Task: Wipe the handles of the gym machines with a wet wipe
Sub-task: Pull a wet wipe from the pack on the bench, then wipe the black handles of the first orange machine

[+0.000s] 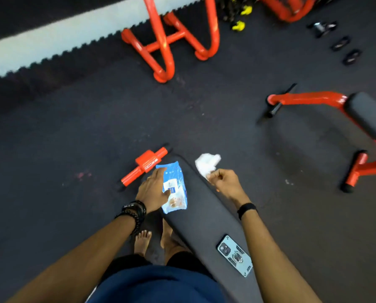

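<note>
No text can be read. The blue wipes pack (174,186) carries a white label with dark print, too blurred to make out; the rest shows no legible lettering.

I see a dark padded table (204,217) running slantwise from near the body toward the floor's middle. On its far left part lies a blue pack of wipes (175,189), lengthwise along the pad. On its near right part a phone (235,255) in a grey ring case lies back-up, close to the edge. The table stands on a dark rubber floor (95,138). Also on the floor I see an orange frame (169,40), another orange bench (357,127) at right, and small dark dumbbells (339,43).
</note>
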`<state>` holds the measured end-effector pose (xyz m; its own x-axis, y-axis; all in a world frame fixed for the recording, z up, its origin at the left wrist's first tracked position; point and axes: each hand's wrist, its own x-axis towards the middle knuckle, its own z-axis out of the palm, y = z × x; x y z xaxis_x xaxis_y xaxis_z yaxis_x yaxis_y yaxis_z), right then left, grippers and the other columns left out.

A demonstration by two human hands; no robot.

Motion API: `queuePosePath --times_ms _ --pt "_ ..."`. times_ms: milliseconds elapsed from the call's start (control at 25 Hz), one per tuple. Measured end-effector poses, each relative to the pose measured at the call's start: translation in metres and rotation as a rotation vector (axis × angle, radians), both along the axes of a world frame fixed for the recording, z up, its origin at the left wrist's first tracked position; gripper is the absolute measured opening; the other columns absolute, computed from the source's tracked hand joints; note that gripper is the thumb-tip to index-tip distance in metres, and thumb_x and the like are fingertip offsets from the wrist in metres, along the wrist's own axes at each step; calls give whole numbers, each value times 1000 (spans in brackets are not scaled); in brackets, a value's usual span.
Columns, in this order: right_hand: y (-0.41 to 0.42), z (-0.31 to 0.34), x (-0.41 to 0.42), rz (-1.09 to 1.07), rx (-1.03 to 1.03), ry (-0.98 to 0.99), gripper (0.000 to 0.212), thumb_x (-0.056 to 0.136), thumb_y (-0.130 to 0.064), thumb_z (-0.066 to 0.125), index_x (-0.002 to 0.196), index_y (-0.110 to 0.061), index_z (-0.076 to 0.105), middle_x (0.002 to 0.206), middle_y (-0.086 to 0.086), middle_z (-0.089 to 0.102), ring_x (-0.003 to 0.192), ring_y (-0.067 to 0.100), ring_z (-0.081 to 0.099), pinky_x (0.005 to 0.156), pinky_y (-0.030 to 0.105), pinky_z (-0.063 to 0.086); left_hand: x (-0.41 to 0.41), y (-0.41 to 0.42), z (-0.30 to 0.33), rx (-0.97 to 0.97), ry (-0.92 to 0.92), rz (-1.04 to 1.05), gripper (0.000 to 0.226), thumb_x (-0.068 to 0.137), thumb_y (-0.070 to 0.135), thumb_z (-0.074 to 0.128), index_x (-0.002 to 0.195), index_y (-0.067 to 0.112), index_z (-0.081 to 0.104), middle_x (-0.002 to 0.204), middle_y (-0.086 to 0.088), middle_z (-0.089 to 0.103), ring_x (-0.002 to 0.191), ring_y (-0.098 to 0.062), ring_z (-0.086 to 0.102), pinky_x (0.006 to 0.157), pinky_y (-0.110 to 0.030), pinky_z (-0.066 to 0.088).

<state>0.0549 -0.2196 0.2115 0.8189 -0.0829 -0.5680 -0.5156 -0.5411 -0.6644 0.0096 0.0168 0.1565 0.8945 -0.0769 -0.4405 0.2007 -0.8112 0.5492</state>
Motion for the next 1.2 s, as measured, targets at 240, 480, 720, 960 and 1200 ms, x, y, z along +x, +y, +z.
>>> queuePosePath --times_ms 240,480,720,960,1200 --pt "-8 73 -80 -446 319 -228 15 93 -15 65 82 -6 63 74 3 70 72 13 67 64 27 56 4 -28 62 -147 -138 -261 73 81 13 64 148 11 34 153 -5 37 136 -25 43 109 -38 36" --pt "-48 114 -171 -757 448 -463 8 93 -11 64 89 -5 62 87 9 70 83 19 67 81 46 57 -12 -93 110 -197 -243 -534 68 85 29 72 144 19 41 147 1 44 121 -27 57 98 -41 47" --pt "-124 148 -296 -1172 439 -720 10 99 -8 54 90 -13 57 85 9 64 78 21 66 69 41 61 -68 -205 164 -276 -325 -881 63 87 31 71 143 21 43 140 5 47 102 -18 61 84 -34 49" --pt "-195 172 -453 -1384 -39 -772 21 91 -5 55 84 -20 69 88 9 68 78 24 63 72 42 55 -200 -332 220 -379 -431 -1201 61 86 32 71 141 21 45 135 3 50 91 -16 60 81 -32 47" --pt "-237 215 -628 -1389 -397 -797 30 76 0 72 101 -16 73 100 2 71 83 10 62 76 23 50 -368 -428 264 -490 -518 -1423 58 87 34 68 140 22 45 133 4 51 95 -16 61 80 -32 44"
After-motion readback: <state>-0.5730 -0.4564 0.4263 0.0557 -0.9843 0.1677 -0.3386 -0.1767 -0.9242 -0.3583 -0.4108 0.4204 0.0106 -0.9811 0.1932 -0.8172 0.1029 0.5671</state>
